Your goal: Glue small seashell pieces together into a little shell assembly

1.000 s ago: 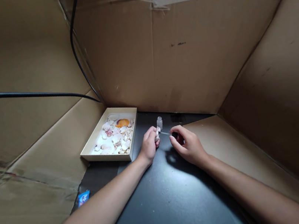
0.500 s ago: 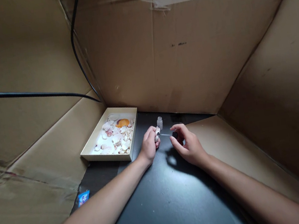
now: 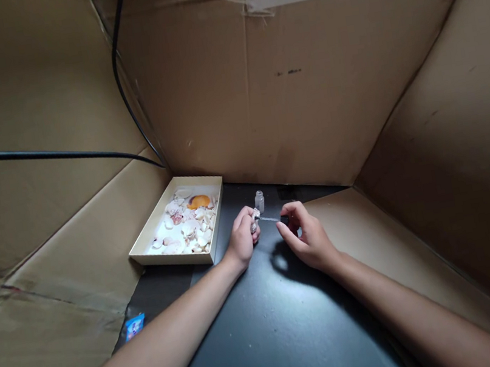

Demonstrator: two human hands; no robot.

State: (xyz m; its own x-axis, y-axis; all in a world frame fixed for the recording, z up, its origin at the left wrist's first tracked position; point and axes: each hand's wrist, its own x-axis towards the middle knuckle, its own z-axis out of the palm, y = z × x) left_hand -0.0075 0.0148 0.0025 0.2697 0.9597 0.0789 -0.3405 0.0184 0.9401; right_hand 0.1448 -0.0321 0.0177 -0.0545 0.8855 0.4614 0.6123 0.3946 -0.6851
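Observation:
My left hand (image 3: 242,237) is closed around a small pale shell (image 3: 255,224), held just above the black tabletop (image 3: 271,327). My right hand (image 3: 304,236) pinches the dark cap of a thin brush (image 3: 273,219), whose tip touches the shell. A small clear glass bottle (image 3: 259,200) stands upright right behind the two hands.
A shallow cream tray (image 3: 147,242) holding several shells, one of them orange, lies to the left of my left hand. Cardboard walls close in the back and both sides. A black cable (image 3: 51,154) runs along the left wall. A small blue wrapper (image 3: 133,326) lies near the front left.
Both hands have stayed almost in place; the right hand's fingers have shifted slightly on the brush. The view has drifted a little.

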